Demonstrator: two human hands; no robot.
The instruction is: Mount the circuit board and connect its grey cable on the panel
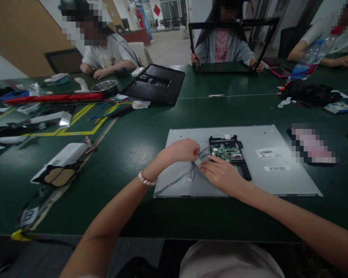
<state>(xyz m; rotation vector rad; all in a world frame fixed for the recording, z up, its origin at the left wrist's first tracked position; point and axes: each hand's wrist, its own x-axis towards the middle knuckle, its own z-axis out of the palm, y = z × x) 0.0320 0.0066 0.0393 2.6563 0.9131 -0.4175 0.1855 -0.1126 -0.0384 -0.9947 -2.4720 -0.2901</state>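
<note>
A silver metal panel (266, 170) lies flat on the green table, with a black plastic frame (245, 170) and a green circuit board (226, 155) on it. Grey cables (175, 180) run from the board's left side across the panel. My left hand (183, 150), a beaded bracelet at its wrist, is closed in a pinch beside the cables; a small whitish strip shows between it and my right hand. My right hand (220, 173) rests on the panel at the board's lower left, fingers pressed together near the strip and cables. What its fingertips hold is too small to tell.
A phone (314, 144) lies right of the panel. Wired battery-like packs (60, 164) sit left. Behind are a black cover (159, 83), tools, a bottle (307, 60) and black bundled material (310, 92). Across the table, one person holds a black rectangular frame (234, 24); two others sit nearby.
</note>
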